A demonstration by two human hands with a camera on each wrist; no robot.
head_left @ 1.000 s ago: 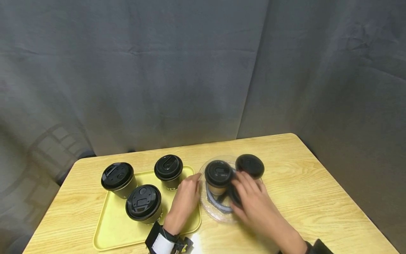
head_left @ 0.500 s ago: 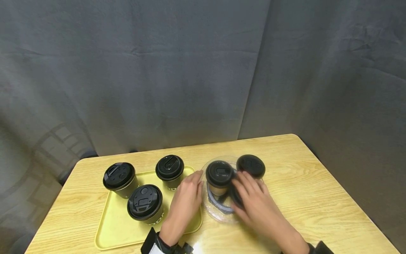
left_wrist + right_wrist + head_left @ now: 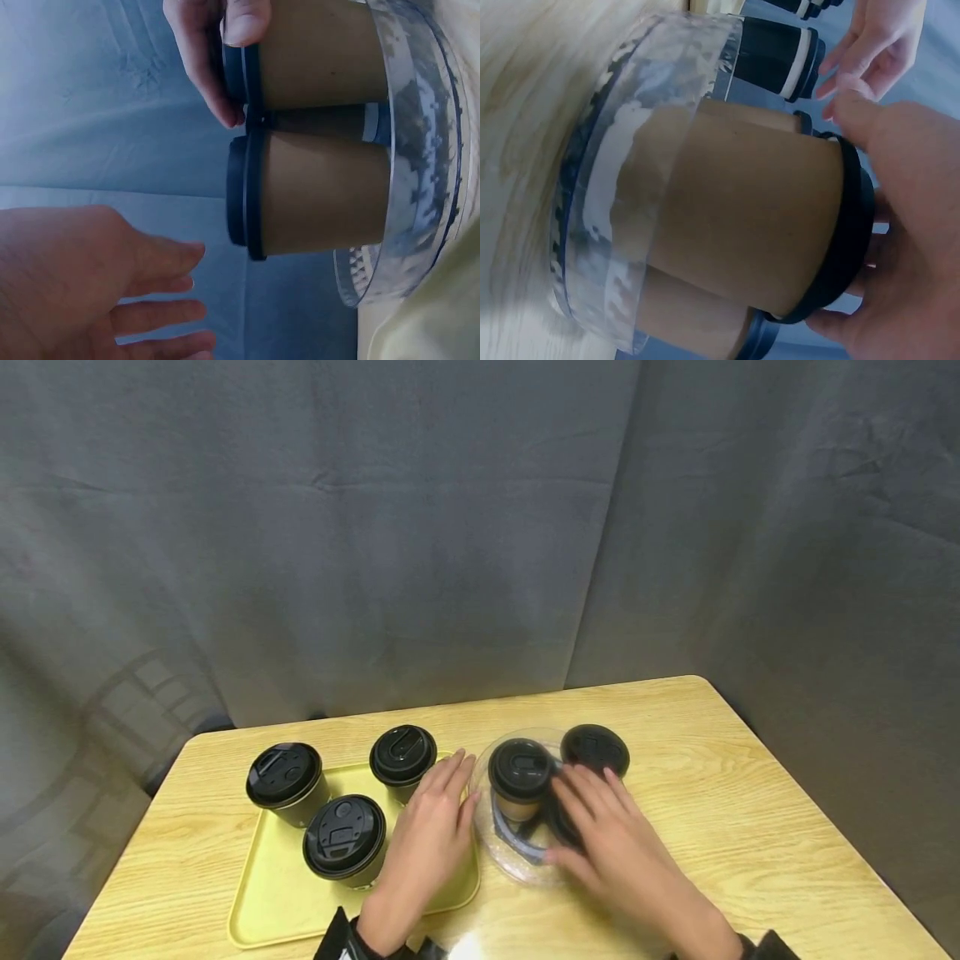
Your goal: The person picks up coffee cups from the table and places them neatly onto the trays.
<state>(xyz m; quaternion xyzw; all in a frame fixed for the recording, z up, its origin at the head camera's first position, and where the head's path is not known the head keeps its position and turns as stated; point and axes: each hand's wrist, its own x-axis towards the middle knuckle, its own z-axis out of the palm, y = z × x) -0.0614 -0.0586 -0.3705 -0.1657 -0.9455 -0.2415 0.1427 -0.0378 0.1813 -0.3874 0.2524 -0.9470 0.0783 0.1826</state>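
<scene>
My right hand (image 3: 615, 843) grips the black lid of a brown paper coffee cup (image 3: 742, 202) from above, thumb and fingers round its rim. The cup stands in a clear round plastic container (image 3: 491, 852). Two more lidded cups stand there: one at the left (image 3: 519, 768), one at the back right (image 3: 595, 750), the latter mostly showing its lid. Beside the container, over the right part of a yellow tray (image 3: 285, 893), my left hand (image 3: 427, 827) holds nothing. Its fingers are extended and apart from the brown cups in the left wrist view (image 3: 112, 285).
Three dark cups with black lids stand at the tray: back left (image 3: 283, 775), front middle (image 3: 345, 839) and back right (image 3: 402, 756). The wooden table (image 3: 750, 827) extends to the right. Grey curtains (image 3: 420, 543) hang behind it.
My left hand has drawn slightly left from the container's rim, its fingers now straighter and over the tray. The right hand stays at the same cup, and the cups keep their places.
</scene>
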